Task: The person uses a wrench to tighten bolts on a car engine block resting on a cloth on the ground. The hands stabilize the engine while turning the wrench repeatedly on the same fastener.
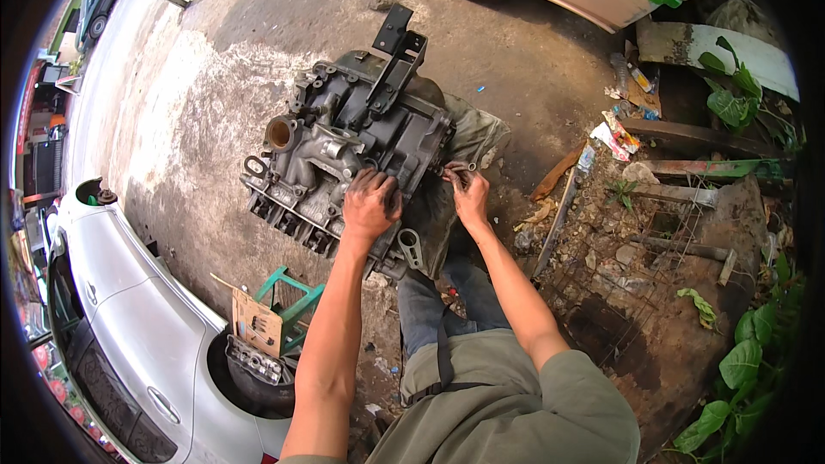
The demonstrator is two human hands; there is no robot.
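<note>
Grimy dark-grey engine (pixel 387 133) resting on ground (pixel 533 60) before person's legs (pixel 423 305), showing paler intake pipes (pixel 331 150), black bracket (pixel 395 69) jutting up. Left hand (pixel 371 204) curling against near side, grip unclear; right hand (pixel 467 193) pinching small ring-ended metal piece (pixel 472 167). Crumpled wrapper (pixel 614 135) showing print too small to read. Cardboard (pixel 244 305) by green stool (pixel 302 301) carrying small dark parts (pixel 258 326).
</note>
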